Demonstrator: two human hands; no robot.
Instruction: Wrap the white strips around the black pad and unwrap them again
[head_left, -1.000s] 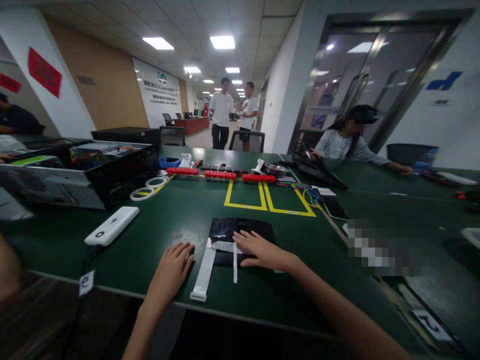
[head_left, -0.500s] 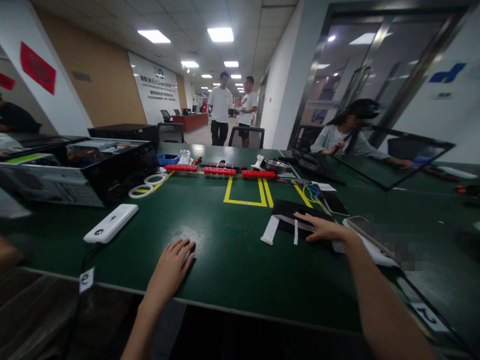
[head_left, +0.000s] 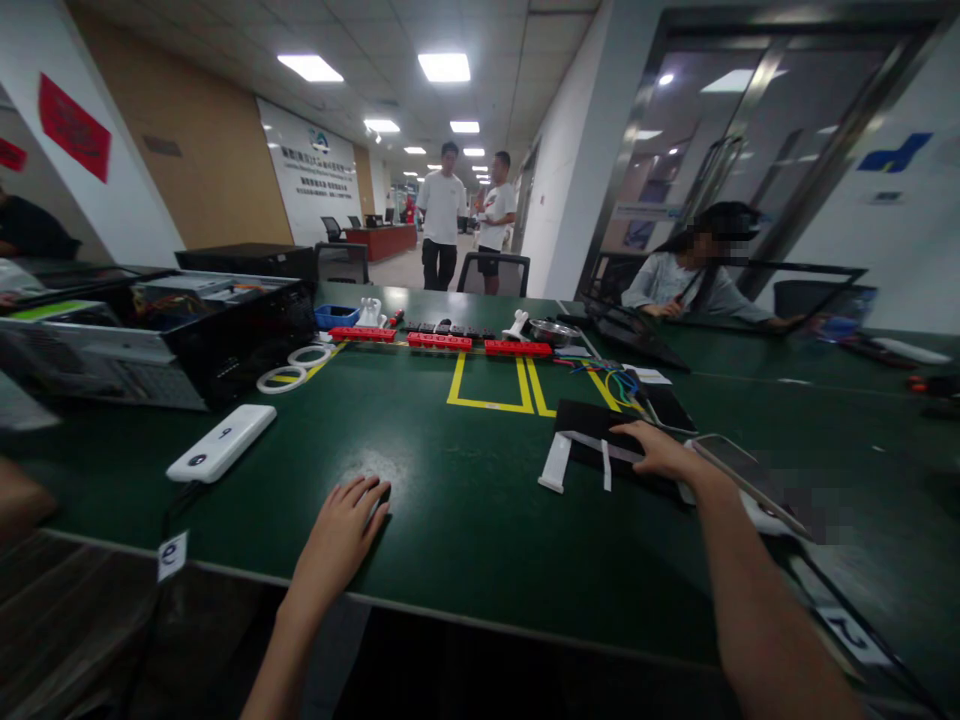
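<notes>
My left hand lies palm down on the green table, its fingers stretched out and holding nothing. On the right, my right hand has its fingers and thumb on the right part of a flat black panel and grips it. Two white strips, which look like ribbon cables, stick out from the panel's near side onto the table. The panel's right end is partly hidden under my hand. Just right of this hand lies a phone on a white object.
A white power bank with a cable is at left, before an opened computer case. Red holders line the back, near yellow tape, a metal bowl and coloured wires. A co-worker handles a black frame across the table.
My right hand and the black panel with its white strips have shifted slightly to the right. My left hand stays in place. The co-worker's black frame has tilted.
</notes>
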